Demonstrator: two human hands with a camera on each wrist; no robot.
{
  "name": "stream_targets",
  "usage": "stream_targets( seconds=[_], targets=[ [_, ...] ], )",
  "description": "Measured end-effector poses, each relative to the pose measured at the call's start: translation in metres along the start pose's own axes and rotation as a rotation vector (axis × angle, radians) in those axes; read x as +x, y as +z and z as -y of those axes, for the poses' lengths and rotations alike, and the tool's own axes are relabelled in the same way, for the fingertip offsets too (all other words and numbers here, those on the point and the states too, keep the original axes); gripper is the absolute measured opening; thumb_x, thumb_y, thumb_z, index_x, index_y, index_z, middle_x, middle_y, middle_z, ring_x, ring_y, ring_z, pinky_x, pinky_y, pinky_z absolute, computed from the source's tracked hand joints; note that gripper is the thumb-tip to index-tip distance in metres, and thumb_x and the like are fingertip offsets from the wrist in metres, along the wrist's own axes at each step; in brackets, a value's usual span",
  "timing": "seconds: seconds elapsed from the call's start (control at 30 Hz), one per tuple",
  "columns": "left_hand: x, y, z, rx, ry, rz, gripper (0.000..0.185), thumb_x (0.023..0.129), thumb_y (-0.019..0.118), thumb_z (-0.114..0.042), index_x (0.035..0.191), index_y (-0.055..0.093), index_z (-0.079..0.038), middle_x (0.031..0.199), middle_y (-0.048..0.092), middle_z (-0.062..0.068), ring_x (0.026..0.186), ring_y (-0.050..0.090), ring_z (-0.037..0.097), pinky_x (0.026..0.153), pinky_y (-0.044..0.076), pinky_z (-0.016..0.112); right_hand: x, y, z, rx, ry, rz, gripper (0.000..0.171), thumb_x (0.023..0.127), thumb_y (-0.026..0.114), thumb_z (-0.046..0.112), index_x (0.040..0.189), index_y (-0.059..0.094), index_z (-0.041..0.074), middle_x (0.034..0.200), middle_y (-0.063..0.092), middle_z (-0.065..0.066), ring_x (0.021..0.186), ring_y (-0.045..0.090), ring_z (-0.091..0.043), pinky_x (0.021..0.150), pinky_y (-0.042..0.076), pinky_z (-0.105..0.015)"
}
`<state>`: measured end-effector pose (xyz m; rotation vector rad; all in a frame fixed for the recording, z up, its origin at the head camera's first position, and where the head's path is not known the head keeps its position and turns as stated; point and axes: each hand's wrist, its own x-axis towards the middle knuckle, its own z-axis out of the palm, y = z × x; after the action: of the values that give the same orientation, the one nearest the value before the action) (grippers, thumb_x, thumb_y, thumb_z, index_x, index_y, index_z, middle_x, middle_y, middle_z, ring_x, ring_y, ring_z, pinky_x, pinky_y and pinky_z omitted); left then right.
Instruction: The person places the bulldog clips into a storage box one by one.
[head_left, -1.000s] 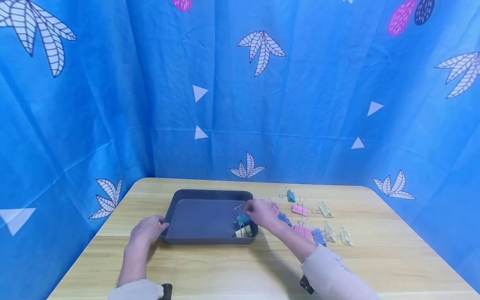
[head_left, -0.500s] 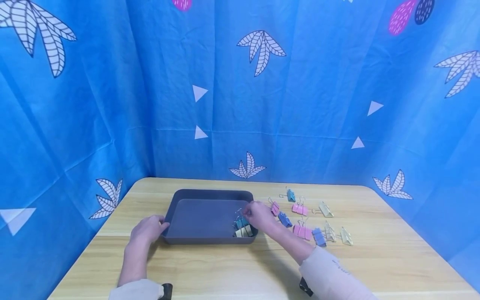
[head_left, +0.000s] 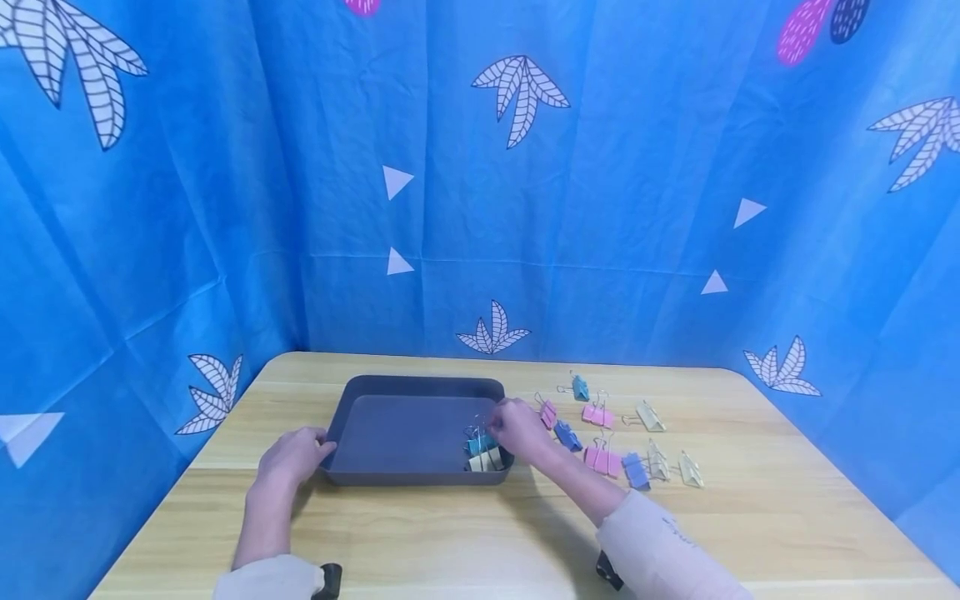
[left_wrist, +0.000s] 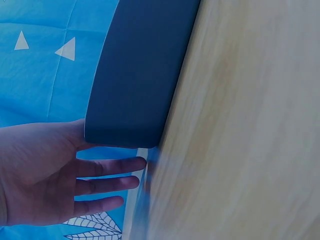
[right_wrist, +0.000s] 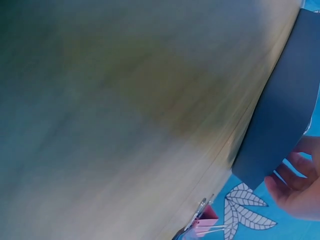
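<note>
A dark grey tray (head_left: 420, 385) lies on the wooden table (head_left: 465, 533). My left hand (head_left: 294, 457) rests against its front left corner, fingers straight in the left wrist view (left_wrist: 75, 175) beside the tray wall (left_wrist: 140, 75). My right hand (head_left: 517, 429) reaches over the tray's right edge and pinches the wire handle of a teal binder clip (head_left: 480, 444). That clip sits on a yellow clip (head_left: 486, 461) in the tray's front right corner. The right wrist view shows the curled fingers (right_wrist: 295, 187) at the tray's outer wall (right_wrist: 285, 120).
Several binder clips lie loose on the table right of the tray, among them a pink one (head_left: 598, 417), a teal one (head_left: 581, 389), a blue one (head_left: 636, 471) and a yellow one (head_left: 690, 471). Blue patterned cloth (head_left: 480, 208) walls in the table's back and sides.
My right hand has lowered the teal clip into the tray's front right corner, onto the yellow clip. The left hand has stayed at the tray's corner.
</note>
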<state>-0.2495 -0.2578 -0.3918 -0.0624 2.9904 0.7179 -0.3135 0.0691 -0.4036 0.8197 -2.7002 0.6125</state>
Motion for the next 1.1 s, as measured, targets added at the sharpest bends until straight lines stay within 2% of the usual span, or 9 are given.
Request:
stream_targets(
  seconds=[0.3, 0.47, 0.7, 0.83, 0.97, 1.1],
  targets=[
    [0.001, 0.001, -0.001, 0.016, 0.003, 0.002, 0.038, 0.093, 0.051, -0.016, 0.119, 0.052, 0.011, 0.118, 0.051, 0.032, 0.109, 0.045, 0.048, 0.087, 0.039, 0.056, -0.001, -0.013, 0.002, 0.042, 0.076, 0.015, 0.006, 0.077, 0.067, 0.002, 0.082, 0.071, 0.001, 0.085, 0.065, -0.008, 0.078, 0.062, -0.021, 0.067, 0.052, -0.026],
    [0.002, 0.002, -0.001, 0.011, -0.008, 0.006, 0.039, 0.093, 0.051, -0.016, 0.120, 0.051, 0.012, 0.119, 0.051, 0.032, 0.109, 0.045, 0.048, 0.087, 0.039, 0.057, -0.005, -0.031, 0.007, 0.156, 0.166, 0.040, 0.009, 0.082, 0.063, 0.002, 0.088, 0.070, 0.002, 0.097, 0.064, -0.011, 0.088, 0.060, -0.026, 0.075, 0.052, -0.034],
    [0.001, 0.002, -0.001, 0.007, -0.015, 0.003, 0.039, 0.093, 0.051, -0.016, 0.121, 0.051, 0.012, 0.119, 0.051, 0.032, 0.109, 0.045, 0.048, 0.088, 0.038, 0.057, -0.015, -0.065, 0.012, 0.226, 0.178, -0.083, 0.009, 0.083, 0.065, 0.007, 0.090, 0.071, 0.007, 0.099, 0.066, -0.006, 0.097, 0.059, -0.026, 0.084, 0.048, -0.042],
    [0.001, 0.002, -0.001, 0.011, -0.011, -0.002, 0.039, 0.093, 0.051, -0.016, 0.120, 0.052, 0.012, 0.118, 0.051, 0.032, 0.109, 0.045, 0.048, 0.087, 0.039, 0.056, -0.025, -0.085, 0.014, 0.288, 0.172, -0.158, 0.008, 0.084, 0.066, 0.010, 0.090, 0.071, 0.009, 0.097, 0.067, -0.004, 0.094, 0.061, -0.027, 0.085, 0.047, -0.044],
    [0.001, 0.002, -0.001, 0.015, -0.012, -0.007, 0.038, 0.093, 0.051, -0.017, 0.120, 0.052, 0.011, 0.118, 0.051, 0.032, 0.110, 0.045, 0.049, 0.087, 0.039, 0.056, -0.035, -0.101, 0.013, 0.348, 0.147, -0.195, 0.010, 0.084, 0.064, 0.008, 0.093, 0.070, 0.007, 0.098, 0.067, -0.005, 0.096, 0.061, -0.027, 0.086, 0.047, -0.044],
    [0.002, 0.003, 0.000, 0.018, -0.005, -0.015, 0.038, 0.093, 0.052, -0.016, 0.120, 0.053, 0.010, 0.119, 0.051, 0.031, 0.110, 0.044, 0.049, 0.087, 0.039, 0.056, -0.044, -0.115, 0.013, 0.399, 0.165, -0.217, 0.012, 0.086, 0.064, 0.010, 0.095, 0.069, 0.007, 0.099, 0.067, -0.005, 0.095, 0.061, -0.023, 0.085, 0.048, -0.040]
  ],
)
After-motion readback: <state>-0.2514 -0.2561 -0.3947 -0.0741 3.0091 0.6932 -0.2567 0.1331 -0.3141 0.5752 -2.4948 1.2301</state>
